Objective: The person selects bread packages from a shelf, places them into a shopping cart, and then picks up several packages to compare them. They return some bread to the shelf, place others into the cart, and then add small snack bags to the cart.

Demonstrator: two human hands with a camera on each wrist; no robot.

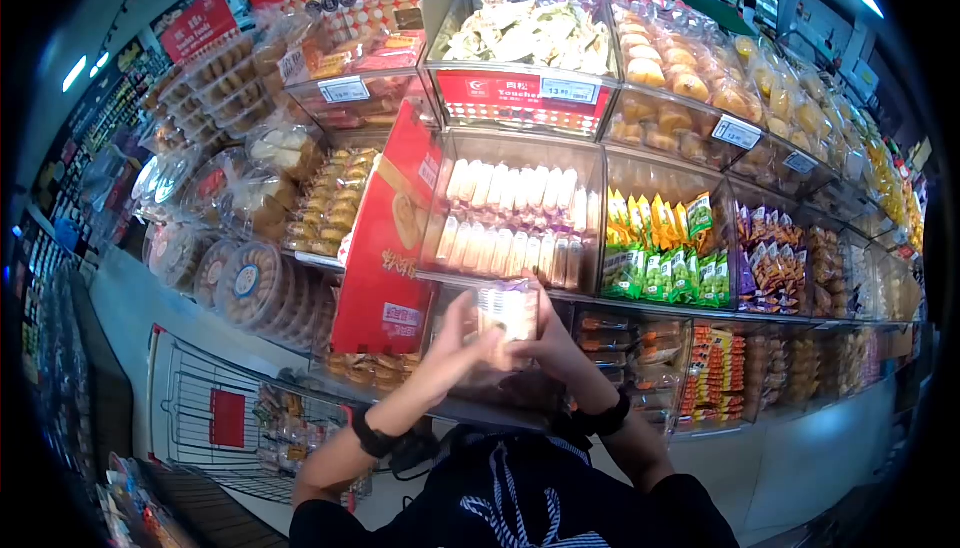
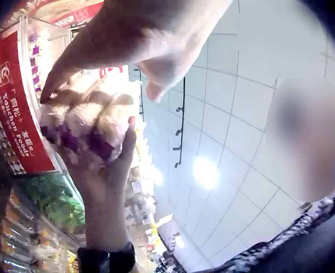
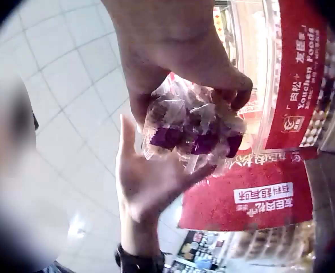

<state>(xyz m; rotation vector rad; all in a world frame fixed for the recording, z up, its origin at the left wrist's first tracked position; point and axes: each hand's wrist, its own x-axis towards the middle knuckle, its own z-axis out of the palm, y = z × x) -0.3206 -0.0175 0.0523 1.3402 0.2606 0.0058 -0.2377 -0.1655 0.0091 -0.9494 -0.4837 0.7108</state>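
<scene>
A clear-wrapped pack of small bread rolls [image 1: 512,310] with purple labels is held up before the lower shelf front. My right hand [image 1: 552,336] grips it, thumb on one side and fingers bent round the other. In the right wrist view, the purple labels of the pack [image 3: 197,128] face the camera under that hand. My left hand [image 1: 458,346] lies against the pack with its fingers fairly straight. Its thumb stands away from the wrapping in the left wrist view, where the fingers of the left hand [image 2: 127,40] reach along the rolls [image 2: 93,114].
Similar wrapped rolls [image 1: 515,193] fill the bin just ahead, beside a red sign board [image 1: 385,248]. Green and yellow snack bags [image 1: 665,243] are to the right. Round plastic tubs [image 1: 250,283] stand left, above a wire shopping cart [image 1: 195,413] containing packaged goods.
</scene>
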